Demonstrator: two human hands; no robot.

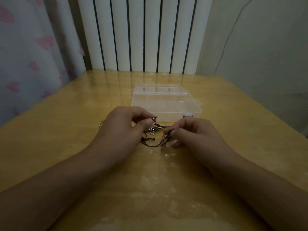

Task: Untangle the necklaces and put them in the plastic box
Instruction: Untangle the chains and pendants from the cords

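Note:
A tangle of necklaces, dark cords and small metal pendants, lies on the wooden table between my hands. My left hand pinches a small pointed pendant between thumb and forefinger just above the tangle. My right hand pinches a dark cord at the tangle's right side, its other fingers curled. A clear plastic box stands just behind my hands, lid shut, with a purple latch on its near edge. A bit of gold chain peeks out left of my left hand.
A white ribbed radiator rises behind the table's far edge. A curtain with pink hearts hangs at the left, a pale wall at the right. The tabletop is glossy, with worn patches near me.

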